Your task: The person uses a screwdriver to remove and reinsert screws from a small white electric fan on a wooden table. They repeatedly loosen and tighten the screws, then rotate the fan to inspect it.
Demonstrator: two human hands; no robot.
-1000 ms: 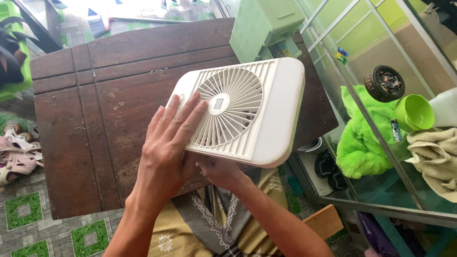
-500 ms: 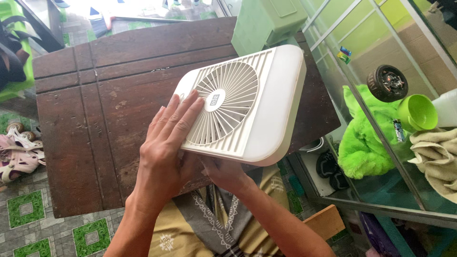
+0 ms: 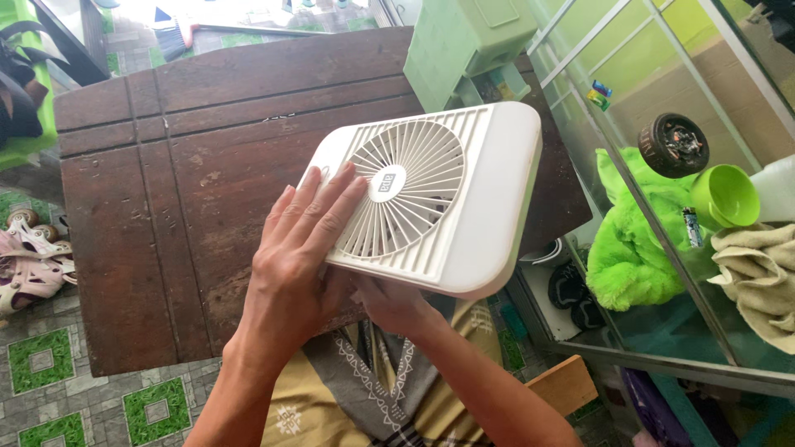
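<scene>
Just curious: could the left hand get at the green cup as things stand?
Probably not: the left hand lies flat on the fan, and the green cup sits behind the cabinet's glass.

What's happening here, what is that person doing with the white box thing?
A person is holding a white box fan tilted above a dark wooden table. The left hand lies flat on the front grille, its fingers spread over the slats, while the right hand supports the fan from underneath. To the right stands a glass cabinet holding a green plush toy and a green cup.
</scene>
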